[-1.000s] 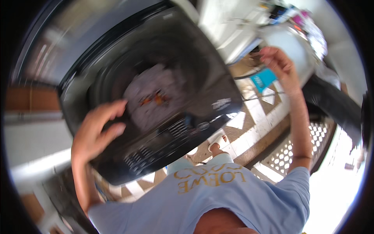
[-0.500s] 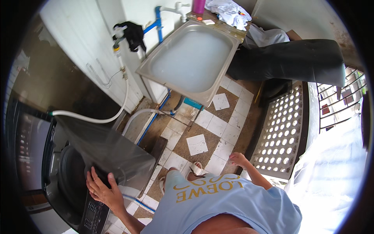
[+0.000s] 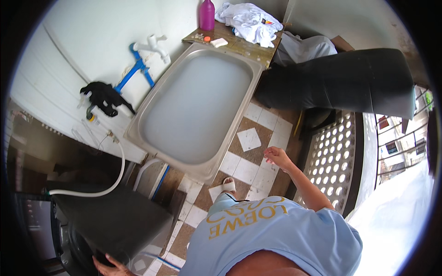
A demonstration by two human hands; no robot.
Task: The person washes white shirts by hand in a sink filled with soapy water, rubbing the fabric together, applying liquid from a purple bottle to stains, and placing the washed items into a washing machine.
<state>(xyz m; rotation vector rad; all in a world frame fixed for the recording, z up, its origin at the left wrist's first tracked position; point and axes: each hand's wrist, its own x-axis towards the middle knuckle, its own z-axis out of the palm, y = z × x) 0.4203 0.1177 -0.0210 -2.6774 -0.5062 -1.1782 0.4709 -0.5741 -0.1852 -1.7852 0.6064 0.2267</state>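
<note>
My left hand [image 3: 108, 266] shows only partly at the lower edge, lying against the front rim of a dark grey washing machine [image 3: 110, 218]; its grip is hidden. My right hand [image 3: 276, 157] hangs free over the brown and white tiled floor [image 3: 250, 139], fingers loosely curled and holding nothing. It is just right of a steel sink [image 3: 138, 126] full of cloudy water. My foot in a white sandal [image 3: 229, 184] stands below the sink's near corner.
A white hose [image 3: 120, 171] runs from the wall to the machine. A black cloth [image 3: 105, 98] hangs by blue pipes and a white tap [image 3: 154, 46]. A pink bottle [image 3: 206, 14], soap [image 3: 219, 42] and white laundry [image 3: 249, 19] sit behind the sink. A dark barrel [image 3: 350, 80] and a perforated wall [image 3: 332, 161] stand to the right.
The view swung from the washing machine's lid and drum to the sink. My right hand dropped from up high to beside the sink. My left hand stayed on the machine.
</note>
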